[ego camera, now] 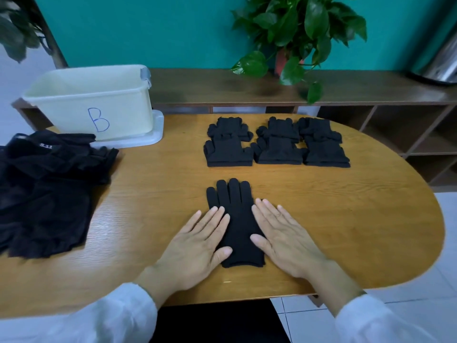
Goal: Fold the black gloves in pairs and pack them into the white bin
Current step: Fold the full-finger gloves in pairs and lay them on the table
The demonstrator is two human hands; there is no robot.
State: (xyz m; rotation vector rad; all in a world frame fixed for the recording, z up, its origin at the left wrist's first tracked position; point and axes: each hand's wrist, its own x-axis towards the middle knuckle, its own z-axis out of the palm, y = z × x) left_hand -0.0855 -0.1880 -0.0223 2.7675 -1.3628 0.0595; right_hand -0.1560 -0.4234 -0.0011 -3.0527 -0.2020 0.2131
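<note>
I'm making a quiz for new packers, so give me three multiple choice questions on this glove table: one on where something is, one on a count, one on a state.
1. Where does the white bin stand?
A. far left of the table
B. on the shelf
C. on the floor

2. How many folded glove stacks lie in the row?
A. two
B. three
C. five

3. How is the glove between the hands?
A. rolled up
B. folded in half
C. lying flat, unfolded

Answers:
1 A, it sits on a lid at the table's far left.
2 B, three stacks lie side by side.
3 C, the left hand and right hand press it flat, its fingers pointing away.
</note>
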